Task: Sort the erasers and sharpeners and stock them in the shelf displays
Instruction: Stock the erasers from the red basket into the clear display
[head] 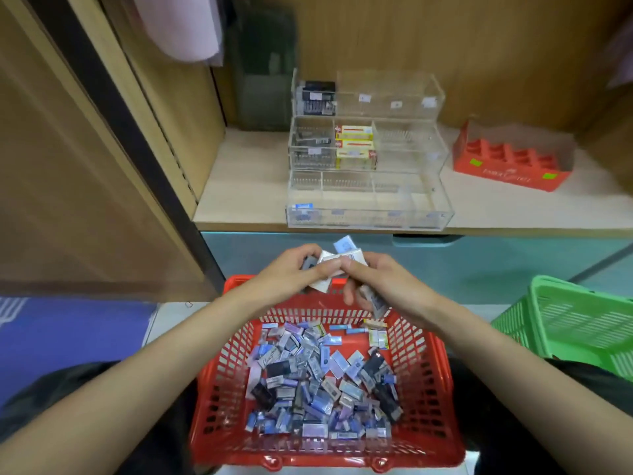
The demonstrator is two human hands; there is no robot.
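1. Sorting step. The left hand (291, 274) grips a small stack of wrapped erasers (337, 257), and the right hand (387, 284) pinches the same stack, above the far rim of the basket (442, 354).
2. Next, probably: carry the stack to the clear display (370, 214) on the shelf (246, 186) and lay it flat in one compartment.
3. The pile (318, 382) is small, glossy, rectangular blocks. The basket is red slotted plastic.

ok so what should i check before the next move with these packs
1. Grip: left hand and right hand both hold small packs above the red basket: ok.
2. Held packs all one kind: cannot tell, blurred.
3. Room in the bottom tier of the clear display: ok, mostly bare.
4. Matching compartment label: cannot tell, too small to read.
5. Way from the hands to the shelf unobstructed: ok.
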